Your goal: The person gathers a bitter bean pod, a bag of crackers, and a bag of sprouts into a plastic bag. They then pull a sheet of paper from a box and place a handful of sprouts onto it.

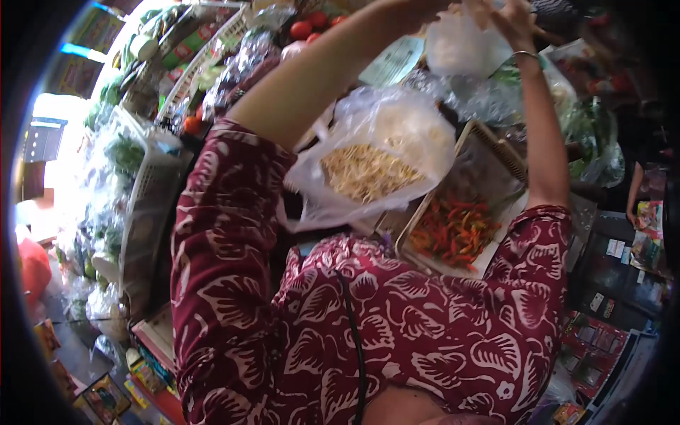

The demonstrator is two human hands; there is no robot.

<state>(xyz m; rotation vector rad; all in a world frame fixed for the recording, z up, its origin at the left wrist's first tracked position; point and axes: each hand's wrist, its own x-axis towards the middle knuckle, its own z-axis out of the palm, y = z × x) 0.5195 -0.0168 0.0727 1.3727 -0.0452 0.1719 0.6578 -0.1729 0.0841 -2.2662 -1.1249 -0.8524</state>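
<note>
Both my arms reach up to the top edge of the view. My right hand [508, 23], with a bracelet at the wrist, has its fingers bent at the upper part of a whitish plastic bag [459, 49], and appears to grip it. My left hand [423, 10] is beside the same bag, partly cut off by the frame edge; its fingers do not show clearly. Nearer my body, an open clear plastic bag [333, 205] holds bean sprouts [368, 172]. To its right is a basket [419, 212] with red and orange chillies [457, 230].
A pale green sheet [393, 62] lies near my left hand. Tomatoes [301, 30] sit at the upper left. Bagged greens [595, 142] stand at the right, and a white crate [138, 205] with bagged vegetables is on the left. Packets hang at the lower right.
</note>
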